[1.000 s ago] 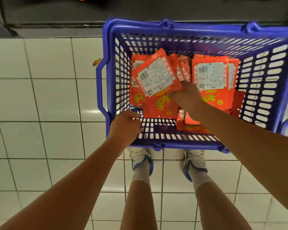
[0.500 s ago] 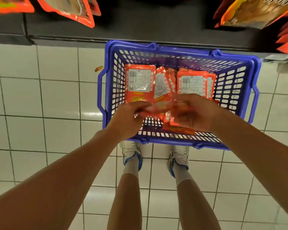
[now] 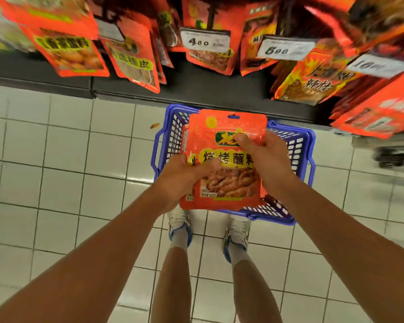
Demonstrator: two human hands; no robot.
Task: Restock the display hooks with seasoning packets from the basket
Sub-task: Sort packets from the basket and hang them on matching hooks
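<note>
White glazed floor tiles [image 3: 56, 159] with grey grout lie open to the left of a person restocking a shop aisle, ending at the dark base [image 3: 149, 89] of the display along the top edge. Above it hang glossy orange-red seasoning pouches [image 3: 131, 54], too many and too blurred to count, with three white price tags among them; one tag [image 3: 205, 40] reads 4.80. A blue plastic basket [image 3: 306, 155] with lattice walls stands on the tiles just in front of the base, beside the person's two white-and-blue shoes [image 3: 180, 224]; its contents are mostly hidden. Above the basket, both hands hold a small stack of flat, square orange seasoning packets [image 3: 229, 127], printed faces up, a hang hole at the top edge; how many are in the stack cannot be told. The left hand [image 3: 180, 180] grips the lower left side, thumb pressed on the front. The right hand [image 3: 266, 157] pinches the upper right side, thumb on top. A small orange scrap [image 3: 155, 125] lies on the tiles left of the basket.
</note>
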